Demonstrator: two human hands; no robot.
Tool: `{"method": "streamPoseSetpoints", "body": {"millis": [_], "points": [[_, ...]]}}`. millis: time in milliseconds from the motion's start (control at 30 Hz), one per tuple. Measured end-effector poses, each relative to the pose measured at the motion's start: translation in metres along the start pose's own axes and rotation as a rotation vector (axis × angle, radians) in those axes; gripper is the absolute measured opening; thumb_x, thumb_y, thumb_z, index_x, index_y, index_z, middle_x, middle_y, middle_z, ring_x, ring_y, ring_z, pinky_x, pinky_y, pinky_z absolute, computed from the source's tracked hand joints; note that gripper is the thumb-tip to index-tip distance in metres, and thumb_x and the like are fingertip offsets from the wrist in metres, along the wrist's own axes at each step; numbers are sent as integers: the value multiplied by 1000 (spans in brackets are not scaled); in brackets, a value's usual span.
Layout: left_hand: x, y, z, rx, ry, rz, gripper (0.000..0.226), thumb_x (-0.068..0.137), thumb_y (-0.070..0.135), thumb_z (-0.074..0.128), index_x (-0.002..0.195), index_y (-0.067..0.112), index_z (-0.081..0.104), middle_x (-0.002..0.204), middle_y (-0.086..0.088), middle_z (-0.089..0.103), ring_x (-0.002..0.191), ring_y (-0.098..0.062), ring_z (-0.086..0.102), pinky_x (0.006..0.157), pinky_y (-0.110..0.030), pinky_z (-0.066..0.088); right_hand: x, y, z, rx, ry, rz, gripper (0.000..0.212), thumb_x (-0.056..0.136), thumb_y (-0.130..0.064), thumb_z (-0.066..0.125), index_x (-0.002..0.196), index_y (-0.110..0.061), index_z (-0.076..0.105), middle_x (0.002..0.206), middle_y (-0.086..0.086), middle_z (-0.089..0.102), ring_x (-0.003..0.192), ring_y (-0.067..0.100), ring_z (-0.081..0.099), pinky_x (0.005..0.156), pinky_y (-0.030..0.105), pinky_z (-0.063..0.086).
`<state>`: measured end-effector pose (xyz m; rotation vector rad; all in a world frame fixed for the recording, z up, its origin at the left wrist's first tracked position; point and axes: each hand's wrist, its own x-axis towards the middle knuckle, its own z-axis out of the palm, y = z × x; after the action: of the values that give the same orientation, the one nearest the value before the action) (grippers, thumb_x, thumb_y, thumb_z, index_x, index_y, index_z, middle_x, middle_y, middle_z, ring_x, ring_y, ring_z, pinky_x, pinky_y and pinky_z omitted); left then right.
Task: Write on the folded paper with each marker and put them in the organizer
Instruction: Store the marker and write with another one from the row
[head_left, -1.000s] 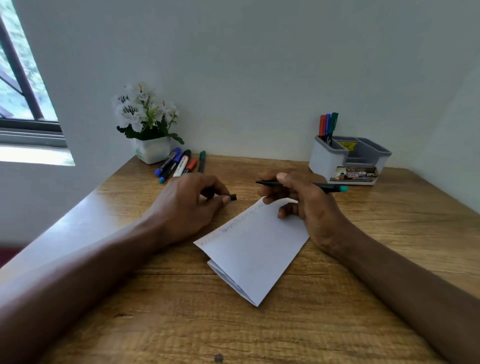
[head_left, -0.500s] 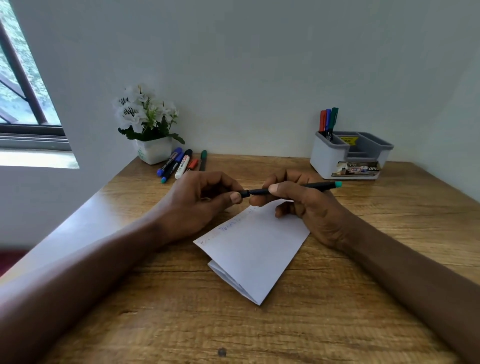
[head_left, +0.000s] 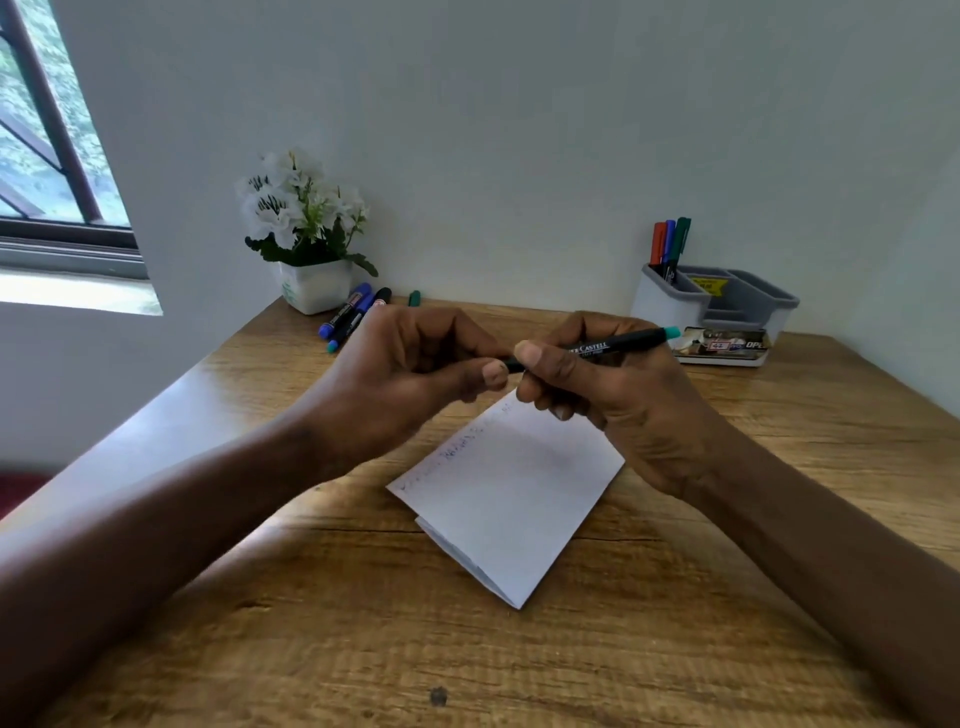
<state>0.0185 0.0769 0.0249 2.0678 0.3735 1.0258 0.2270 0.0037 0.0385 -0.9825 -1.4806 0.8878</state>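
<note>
My right hand (head_left: 618, 400) grips a black marker (head_left: 623, 344) with a teal end, held level above the folded white paper (head_left: 514, 499). My left hand (head_left: 410, 369) pinches the marker's front end, where its cap is hidden between my fingers. The two hands touch at the thumbs. Faint coloured writing runs along the paper's upper left edge. The grey and white organizer (head_left: 667, 306) stands at the back right with a red, a blue and a green marker (head_left: 670, 241) upright in its tall cell.
Several loose markers (head_left: 350, 317) lie at the back left beside a white pot of white flowers (head_left: 314, 286). A window is at the far left. The wooden desk (head_left: 519, 665) meets the wall behind.
My left hand, which held the cap apart from the marker, has come over to the marker's tip. Both hands have risen slightly above the paper.
</note>
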Motion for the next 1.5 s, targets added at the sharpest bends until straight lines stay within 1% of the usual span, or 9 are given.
{"method": "streamPoseSetpoints", "body": {"millis": [300,400,533,733,933,1133,1200,1367,1500], "points": [[4,3,0,-12,2,-58,18,93,22,69,103,7,72,96,-6,75,90,-22,70,76,-31,56,0,-2,7,-71,67,-30,27,79,-38,72,88,-12,71,74,7,75,70,21,71,60,29,55],[2,-4,-2,189,18,-74,25,97,34,64,113,16,70,103,2,74,98,-17,70,83,-34,59,0,-2,3,-92,67,-38,32,89,-42,62,102,-13,72,80,10,77,73,25,73,60,32,55],[0,-14,-10,532,-39,-237,56,86,68,50,133,37,60,130,20,62,105,11,57,90,-28,52,0,0,-20,-9,169,-33,30,101,-38,54,110,-17,74,95,11,77,85,24,69,66,34,50],[3,-23,-7,674,-250,-326,68,86,75,43,142,37,50,139,15,58,117,2,51,83,-18,38,2,3,-50,99,246,95,60,94,-57,41,131,-19,67,121,11,70,100,22,56,75,33,41],[5,-25,-7,772,-322,-310,61,92,67,50,145,38,46,152,13,46,135,-8,43,107,-31,37,7,5,-69,-342,563,-63,26,104,-9,54,122,-16,72,116,1,75,106,4,68,85,22,56],[8,-25,-4,767,-334,-309,61,92,65,52,146,37,43,154,13,41,134,-7,42,106,-29,38,23,-10,-107,-504,754,-216,20,96,-2,64,111,-14,73,100,3,78,95,11,75,78,26,60],[9,-25,-4,774,-339,-305,61,92,65,51,146,38,42,155,13,39,135,-7,42,108,-29,38,38,-14,-122,-573,821,-221,27,95,-5,66,119,-17,70,97,5,78,91,14,75,82,34,62],[11,-26,-4,783,-350,-305,62,91,68,49,146,40,41,155,15,37,134,-6,41,108,-30,39,78,-21,-151,-741,751,-147,81,93,-3,67,155,-41,32,94,1,70,80,12,72,69,19,60],[9,-27,-5,778,-337,-289,64,90,71,47,145,40,42,154,15,37,134,-6,42,108,-30,39,102,-14,-157,-803,784,-88,78,93,-2,68,156,-32,34,92,-5,68,82,15,73,78,30,63]]}}
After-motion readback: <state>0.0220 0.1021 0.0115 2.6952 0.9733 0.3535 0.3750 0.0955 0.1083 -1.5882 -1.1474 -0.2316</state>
